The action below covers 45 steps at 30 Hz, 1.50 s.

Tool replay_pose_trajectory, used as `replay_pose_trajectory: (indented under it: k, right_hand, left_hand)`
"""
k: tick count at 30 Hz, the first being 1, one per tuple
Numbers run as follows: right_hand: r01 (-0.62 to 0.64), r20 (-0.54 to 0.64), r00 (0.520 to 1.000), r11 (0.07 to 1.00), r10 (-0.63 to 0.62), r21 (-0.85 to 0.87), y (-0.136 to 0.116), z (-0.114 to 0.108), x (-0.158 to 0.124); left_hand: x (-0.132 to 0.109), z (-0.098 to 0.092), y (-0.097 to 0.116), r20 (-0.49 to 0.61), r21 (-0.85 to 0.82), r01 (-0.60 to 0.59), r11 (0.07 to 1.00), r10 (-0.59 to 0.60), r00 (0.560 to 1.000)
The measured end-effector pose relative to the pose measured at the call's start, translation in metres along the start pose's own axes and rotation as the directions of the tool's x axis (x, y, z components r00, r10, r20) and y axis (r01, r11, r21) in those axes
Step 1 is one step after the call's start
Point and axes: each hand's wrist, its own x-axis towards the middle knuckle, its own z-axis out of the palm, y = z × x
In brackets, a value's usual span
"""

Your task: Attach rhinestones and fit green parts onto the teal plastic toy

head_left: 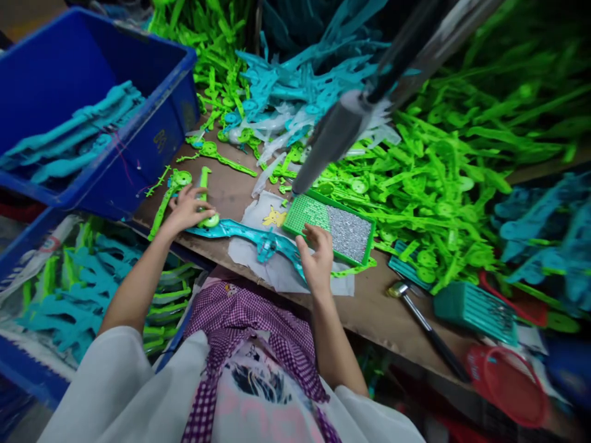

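My left hand [187, 208] is closed around a green plastic part [206, 203] with a round end, held over the left end of a long teal plastic piece [252, 236] lying on a white cloth [281, 271]. My right hand [316, 258] rests on the teal piece's right end, fingers curled, fingertips touching the edge of a green tray [330, 225] filled with small green and silver bits.
A blue crate [92, 111] of teal parts stands at left, another bin [69, 295] below the table. Heaps of green parts [434, 184] and teal parts [295, 80] cover the wooden table [369, 307]. A hammer [427, 323], a green box [475, 311] and a metal pole [369, 98] are nearby.
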Motion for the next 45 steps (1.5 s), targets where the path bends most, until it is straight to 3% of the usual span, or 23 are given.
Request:
replay_pose_trajectory:
  k: [4, 6, 9, 10, 11, 12, 13, 14, 15, 17, 18, 21, 25, 27, 29, 30, 32, 34, 36, 39, 42, 45]
  right_hand:
    - [0.030, -0.198, 0.980, 0.993, -0.006, 0.118, -0.014, 0.002, 0.031]
    - [0.062, -0.326, 0.945, 0.982, -0.001, 0.178, -0.023, -0.005, 0.053]
    - [0.088, -0.478, 0.878, 0.979, 0.011, 0.183, -0.030, -0.030, 0.058]
    - [0.059, -0.470, 0.882, 0.983, 0.031, 0.176, -0.032, -0.038, 0.047]
    - [0.000, -0.397, 0.915, 0.986, 0.068, 0.169, -0.033, -0.045, 0.030]
    - [-0.102, -0.286, 0.947, 0.980, 0.148, 0.169, -0.034, -0.049, 0.008]
    - [-0.222, -0.103, 0.964, 0.956, 0.245, 0.194, -0.034, -0.050, -0.016]
    - [-0.362, 0.163, 0.929, 0.905, 0.332, 0.222, -0.034, -0.047, -0.042]
    - [-0.483, 0.461, 0.817, 0.849, 0.347, 0.216, -0.032, -0.041, -0.066]
    - [-0.656, 0.794, 0.526, 0.740, 0.305, 0.151, -0.024, -0.022, -0.105]
    - [-0.759, 0.833, 0.428, 0.640, 0.350, 0.122, -0.019, -0.012, -0.118]
    - [-0.937, 0.827, 0.296, 0.312, 0.478, 0.156, -0.001, 0.013, -0.136]
    - [-0.989, 0.934, 0.124, -0.035, 0.335, 0.144, 0.011, 0.029, -0.131]
    - [-0.977, 0.957, 0.085, -0.164, 0.277, 0.135, 0.012, 0.037, -0.126]
    - [-0.947, 0.961, 0.105, -0.269, 0.257, 0.175, 0.011, 0.045, -0.122]
    - [-0.920, 0.952, 0.145, -0.317, 0.270, 0.230, 0.010, 0.048, -0.121]
    - [-0.839, 0.902, 0.264, -0.380, 0.341, 0.389, 0.006, 0.052, -0.122]
    - [-0.735, 0.798, 0.407, -0.358, 0.445, 0.575, 0.000, 0.049, -0.126]
    - [-0.650, 0.646, 0.535, -0.223, 0.544, 0.726, -0.008, 0.038, -0.134]
    - [-0.519, 0.315, 0.680, 0.132, 0.662, 0.844, -0.018, 0.010, -0.145]
    - [-0.384, -0.029, 0.705, 0.416, 0.708, 0.825, -0.020, -0.024, -0.146]
    - [-0.357, -0.206, 0.666, 0.549, 0.717, 0.756, -0.010, -0.057, -0.134]
  left_hand:
    - [0.011, -0.007, -0.011, -0.133, 0.047, 0.014, 0.999, -0.008, 0.991]
    - [0.011, -0.005, -0.008, -0.209, 0.056, 0.012, 0.998, 0.000, 0.978]
    - [-0.007, 0.006, 0.011, -0.414, 0.083, 0.013, 0.996, 0.023, 0.910]
    - [-0.019, 0.013, 0.020, -0.491, 0.105, -0.021, 0.994, 0.070, 0.869]
    - [-0.032, 0.023, 0.030, -0.524, 0.150, -0.113, 0.982, 0.176, 0.833]
    - [-0.047, 0.033, 0.039, -0.476, 0.201, -0.269, 0.942, 0.334, 0.814]
    - [-0.061, 0.044, 0.048, -0.367, 0.236, -0.441, 0.866, 0.500, 0.784]
    - [-0.073, 0.056, 0.055, -0.198, 0.266, -0.597, 0.757, 0.649, 0.735]
    - [-0.084, 0.066, 0.060, -0.128, 0.265, -0.692, 0.671, 0.736, 0.665]
    - [-0.096, 0.081, 0.065, -0.111, 0.237, -0.755, 0.612, 0.789, 0.604]
    - [-0.098, 0.085, 0.064, -0.132, 0.227, -0.760, 0.609, 0.792, 0.596]
    - [-0.097, 0.089, 0.054, -0.100, 0.230, -0.763, 0.603, 0.795, 0.598]
    - [-0.093, 0.095, 0.047, 0.001, 0.231, -0.800, 0.554, 0.822, 0.569]
    - [-0.091, 0.099, 0.050, -0.036, 0.184, -0.807, 0.562, 0.824, 0.566]
    - [-0.089, 0.102, 0.054, -0.122, 0.105, -0.797, 0.595, 0.803, 0.583]
    - [-0.088, 0.103, 0.056, -0.168, 0.058, -0.790, 0.611, 0.786, 0.595]
    - [-0.086, 0.103, 0.058, -0.237, -0.024, -0.776, 0.631, 0.750, 0.617]
    - [-0.082, 0.102, 0.056, -0.257, -0.074, -0.774, 0.629, 0.738, 0.625]
    - [-0.077, 0.100, 0.052, -0.258, -0.101, -0.775, 0.623, 0.736, 0.626]
    - [-0.067, 0.100, 0.046, -0.241, -0.125, -0.767, 0.629, 0.731, 0.639]
    - [-0.060, 0.102, 0.047, -0.201, -0.099, -0.773, 0.626, 0.748, 0.632]
    - [-0.059, 0.104, 0.052, -0.175, -0.023, -0.801, 0.598, 0.787, 0.592]
